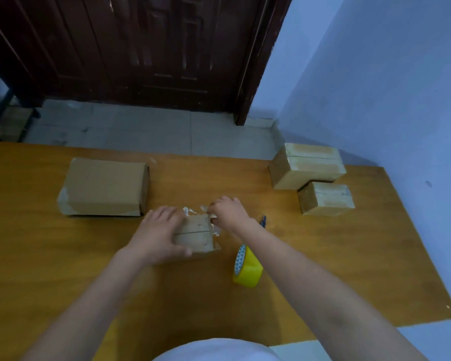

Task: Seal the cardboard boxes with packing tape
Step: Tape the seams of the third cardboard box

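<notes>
**Small box held at bench centre**

We see the left hand (158,237) gripping the small box (194,234), fingers curled round its side; the right hand (228,211) pinches tape at its far corner (blurred). Yellow tape roll (248,267) stands just right; bench (63,256) open nearer us. No writing legible.

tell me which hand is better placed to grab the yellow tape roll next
Right. The tape roll stands just beside the right hand's forearm, while the left hand steadies the small box on its far side.
</notes>
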Available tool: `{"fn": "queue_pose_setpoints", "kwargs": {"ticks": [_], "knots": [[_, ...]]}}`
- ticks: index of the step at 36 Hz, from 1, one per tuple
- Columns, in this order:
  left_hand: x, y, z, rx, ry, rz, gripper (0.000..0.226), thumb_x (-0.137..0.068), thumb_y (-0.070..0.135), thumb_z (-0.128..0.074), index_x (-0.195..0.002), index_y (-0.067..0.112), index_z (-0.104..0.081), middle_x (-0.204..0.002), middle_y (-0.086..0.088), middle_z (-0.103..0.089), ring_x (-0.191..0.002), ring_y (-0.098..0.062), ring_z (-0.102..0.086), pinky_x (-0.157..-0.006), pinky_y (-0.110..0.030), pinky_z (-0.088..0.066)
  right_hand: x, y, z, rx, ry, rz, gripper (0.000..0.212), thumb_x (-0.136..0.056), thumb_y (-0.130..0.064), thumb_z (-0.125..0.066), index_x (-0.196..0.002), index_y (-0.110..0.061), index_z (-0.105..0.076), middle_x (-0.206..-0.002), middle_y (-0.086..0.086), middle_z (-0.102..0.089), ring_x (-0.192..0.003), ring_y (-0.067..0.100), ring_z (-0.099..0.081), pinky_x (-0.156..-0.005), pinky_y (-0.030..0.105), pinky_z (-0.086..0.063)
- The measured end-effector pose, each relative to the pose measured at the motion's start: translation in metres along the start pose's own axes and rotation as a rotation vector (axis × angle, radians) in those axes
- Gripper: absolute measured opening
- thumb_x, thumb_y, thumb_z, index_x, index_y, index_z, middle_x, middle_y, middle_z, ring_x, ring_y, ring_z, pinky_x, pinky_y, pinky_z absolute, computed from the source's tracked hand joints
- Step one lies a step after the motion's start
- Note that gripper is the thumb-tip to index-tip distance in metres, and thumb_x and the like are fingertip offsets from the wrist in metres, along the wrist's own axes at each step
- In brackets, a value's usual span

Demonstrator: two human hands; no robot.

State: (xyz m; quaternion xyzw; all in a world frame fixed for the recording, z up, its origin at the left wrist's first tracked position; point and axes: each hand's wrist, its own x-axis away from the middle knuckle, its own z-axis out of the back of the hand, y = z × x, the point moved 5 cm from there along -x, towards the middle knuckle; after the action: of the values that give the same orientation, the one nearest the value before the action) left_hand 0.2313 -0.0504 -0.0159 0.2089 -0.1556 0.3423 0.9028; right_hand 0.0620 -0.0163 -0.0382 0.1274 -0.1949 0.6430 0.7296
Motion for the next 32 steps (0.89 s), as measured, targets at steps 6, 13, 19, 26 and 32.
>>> {"fn": "queue_pose_setpoints", "kwargs": {"ticks": [6, 13, 19, 26, 32], "knots": [[0.001, -0.009, -0.016, -0.184, -0.055, -0.062, 0.104, -0.077, 0.055, -0.069, -0.151, 0.035, 0.002, -0.161, 0.001, 0.001, -0.147, -0.022, -0.001, -0.118, -0.042, -0.002, -0.003, -0.004, 0.007, -0.003, -0.011, -0.031, 0.023, -0.094, -0.017, -0.045, -0.098, -0.014, -0.068, -0.098, 0.008, -0.067, -0.095, 0.028, -0.058, -0.086, 0.037, -0.037], [-0.003, -0.012, -0.016, -0.184, -0.014, -0.090, 0.098, -0.079, 0.051, -0.068, -0.151, 0.038, -0.002, -0.160, 0.003, -0.005, -0.146, -0.023, -0.005, -0.119, -0.043, -0.003, 0.001, -0.004, 0.000, -0.307, -0.111, -0.182, 0.019, -0.091, -0.014, -0.049, -0.073, -0.011, -0.056, -0.068, 0.005, -0.052, -0.069, 0.027, -0.052, -0.053, 0.027, -0.035], [-0.002, -0.013, -0.020, -0.197, 0.014, -0.105, 0.099, -0.079, 0.053, -0.068, -0.151, 0.038, -0.003, -0.159, 0.003, -0.007, -0.144, -0.023, -0.008, -0.120, -0.042, -0.006, 0.018, -0.007, -0.005, -0.696, -0.273, -0.309, 0.020, -0.089, -0.005, -0.048, -0.097, 0.007, -0.062, -0.094, 0.017, -0.063, -0.077, 0.024, -0.056, -0.063, 0.027, -0.041], [-0.006, -0.016, -0.012, -0.116, 0.016, -0.108, 0.097, -0.077, 0.052, -0.071, -0.151, 0.038, -0.009, -0.159, 0.005, -0.011, -0.144, -0.022, -0.011, -0.118, -0.042, -0.008, 0.041, 0.005, -0.008, -0.940, -0.110, -0.355, 0.058, -0.088, 0.005, -0.048, -0.143, -0.010, -0.039, -0.143, 0.009, -0.044, -0.126, 0.028, -0.047, -0.082, 0.022, -0.049], [-0.022, -0.021, 0.002, -0.014, -0.094, -0.111, 0.096, -0.078, 0.045, -0.073, -0.152, 0.034, -0.012, -0.161, 0.003, -0.008, -0.146, -0.025, -0.009, -0.117, -0.041, -0.009, 0.058, 0.005, -0.014, -0.715, 0.223, -0.248, 0.035, -0.088, -0.014, -0.054, -0.122, -0.018, -0.059, -0.129, 0.004, -0.047, -0.126, 0.026, -0.040, -0.104, 0.044, -0.036]]}}
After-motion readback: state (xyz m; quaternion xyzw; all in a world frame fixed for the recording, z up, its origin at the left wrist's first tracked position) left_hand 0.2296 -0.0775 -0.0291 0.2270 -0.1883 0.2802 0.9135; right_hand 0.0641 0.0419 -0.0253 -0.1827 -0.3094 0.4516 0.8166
